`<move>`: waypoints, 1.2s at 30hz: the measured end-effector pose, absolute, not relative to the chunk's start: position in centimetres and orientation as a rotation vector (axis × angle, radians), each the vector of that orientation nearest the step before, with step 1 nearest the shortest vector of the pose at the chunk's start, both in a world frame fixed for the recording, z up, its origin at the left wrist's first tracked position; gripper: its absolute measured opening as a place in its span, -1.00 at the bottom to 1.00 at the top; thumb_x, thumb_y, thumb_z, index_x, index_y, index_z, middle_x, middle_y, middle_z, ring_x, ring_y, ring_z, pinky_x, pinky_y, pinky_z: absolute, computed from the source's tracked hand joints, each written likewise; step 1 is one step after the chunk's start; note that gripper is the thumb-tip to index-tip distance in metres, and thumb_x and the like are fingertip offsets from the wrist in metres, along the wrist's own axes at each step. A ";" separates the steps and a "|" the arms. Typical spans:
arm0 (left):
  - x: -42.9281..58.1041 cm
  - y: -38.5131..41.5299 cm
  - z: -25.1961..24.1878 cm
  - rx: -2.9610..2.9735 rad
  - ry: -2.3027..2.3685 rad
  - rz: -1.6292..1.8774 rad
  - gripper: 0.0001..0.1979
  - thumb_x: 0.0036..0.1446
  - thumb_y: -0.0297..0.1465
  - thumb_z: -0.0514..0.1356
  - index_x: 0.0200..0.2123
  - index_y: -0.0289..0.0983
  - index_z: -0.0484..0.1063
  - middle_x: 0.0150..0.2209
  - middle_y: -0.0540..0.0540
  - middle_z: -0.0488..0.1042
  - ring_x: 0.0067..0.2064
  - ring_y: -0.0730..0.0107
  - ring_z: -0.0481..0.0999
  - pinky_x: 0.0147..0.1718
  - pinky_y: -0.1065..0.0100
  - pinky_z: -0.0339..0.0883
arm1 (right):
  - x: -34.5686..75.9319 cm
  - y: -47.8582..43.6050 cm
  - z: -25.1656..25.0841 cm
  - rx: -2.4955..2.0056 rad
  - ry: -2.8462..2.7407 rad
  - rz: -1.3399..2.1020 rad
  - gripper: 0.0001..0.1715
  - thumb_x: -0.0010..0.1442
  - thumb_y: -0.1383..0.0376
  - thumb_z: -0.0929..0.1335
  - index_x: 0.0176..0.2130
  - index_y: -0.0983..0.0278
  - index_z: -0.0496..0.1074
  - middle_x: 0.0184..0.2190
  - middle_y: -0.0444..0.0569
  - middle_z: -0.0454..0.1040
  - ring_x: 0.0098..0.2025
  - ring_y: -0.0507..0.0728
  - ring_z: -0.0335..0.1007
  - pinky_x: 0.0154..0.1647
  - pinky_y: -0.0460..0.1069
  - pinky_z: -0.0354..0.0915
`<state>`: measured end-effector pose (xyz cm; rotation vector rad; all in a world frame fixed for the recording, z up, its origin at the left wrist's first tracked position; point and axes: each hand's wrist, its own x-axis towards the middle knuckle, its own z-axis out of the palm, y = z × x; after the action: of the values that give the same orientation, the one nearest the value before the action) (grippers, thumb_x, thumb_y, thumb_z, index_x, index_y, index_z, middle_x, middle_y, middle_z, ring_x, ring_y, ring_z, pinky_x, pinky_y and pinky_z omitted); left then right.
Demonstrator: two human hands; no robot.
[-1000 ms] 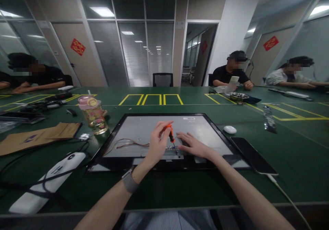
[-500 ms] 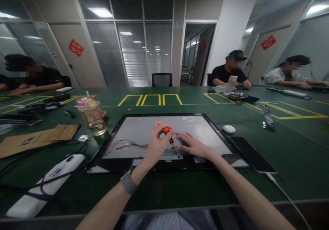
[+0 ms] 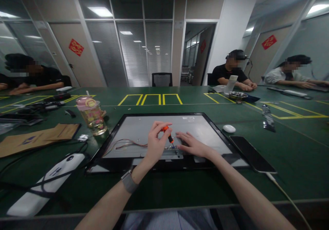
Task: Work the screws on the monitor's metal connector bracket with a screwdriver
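- Since a second ago, the small orange-handled screwdriver [image 3: 167, 133] has tipped slightly leftward in the left hand [image 3: 155, 143], whose fingertips pinch its handle.
- Its tip rests at the near edge of the grey metal-backed monitor panel [image 3: 144, 125], which lies flat on the green table [image 3: 282, 154].
- The right hand [image 3: 192, 145] lies open and flat on the panel just right of the tip, gripping nothing.
- This looks like turning a screw; the next twist calls for a firmly seated tip.

matt grey metal panel back [image 3: 144, 129], glossy black plastic frame [image 3: 113, 134], matt green tabletop [image 3: 180, 189].
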<state>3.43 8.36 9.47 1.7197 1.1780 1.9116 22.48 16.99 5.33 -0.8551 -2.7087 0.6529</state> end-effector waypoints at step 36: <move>3.7 8.3 9.5 1.695 1.143 1.886 -0.80 0.17 -0.30 0.18 -0.20 -0.21 0.56 -0.29 -0.06 0.30 -0.25 0.42 0.37 -0.21 0.38 0.31 | 22.5 17.4 4.9 -0.869 -2.717 0.644 -0.30 0.30 -0.12 0.15 0.24 0.22 0.16 0.30 0.06 0.09 0.34 0.25 -0.09 0.34 0.25 -0.35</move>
<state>3.69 8.29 9.50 1.6948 1.1435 1.8860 22.52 17.35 4.85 -0.8689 -2.7172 0.6438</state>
